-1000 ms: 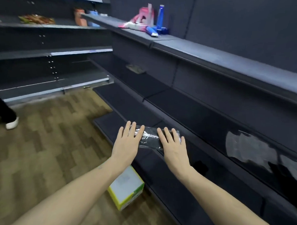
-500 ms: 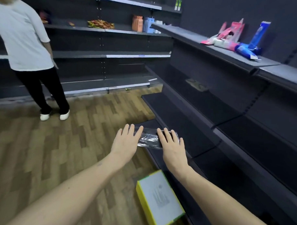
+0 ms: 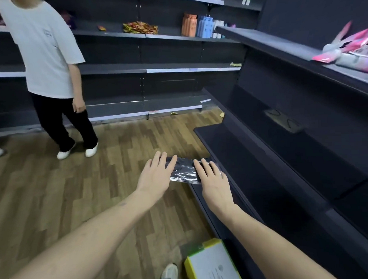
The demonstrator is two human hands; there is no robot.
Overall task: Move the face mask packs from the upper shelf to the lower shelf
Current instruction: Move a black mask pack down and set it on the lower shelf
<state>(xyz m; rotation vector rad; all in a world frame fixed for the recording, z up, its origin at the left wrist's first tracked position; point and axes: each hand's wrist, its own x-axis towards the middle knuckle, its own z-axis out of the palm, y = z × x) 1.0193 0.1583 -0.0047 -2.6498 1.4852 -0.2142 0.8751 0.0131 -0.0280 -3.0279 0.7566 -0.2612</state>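
we hold one mask pack (image 3: 183, 172) between our left hand (image 3: 154, 178) and right hand (image 3: 213, 180), fingers straight and laid flat over its ends (thumbs hidden, so we cannot tell how the grip closes beneath). the pack hangs just off the lower shelf (image 3: 253, 178) edge, above the floor (image 3: 76, 195). a box (image 3: 212, 265) lies below.

1. I can read no text anywhere in this view
2. The yellow-edged box (image 3: 214, 267) on the floor carries a white label with printed lines and a round mark, too blurred for me to read
3. The white T-shirt (image 3: 42, 46) has a small chest print, illegible
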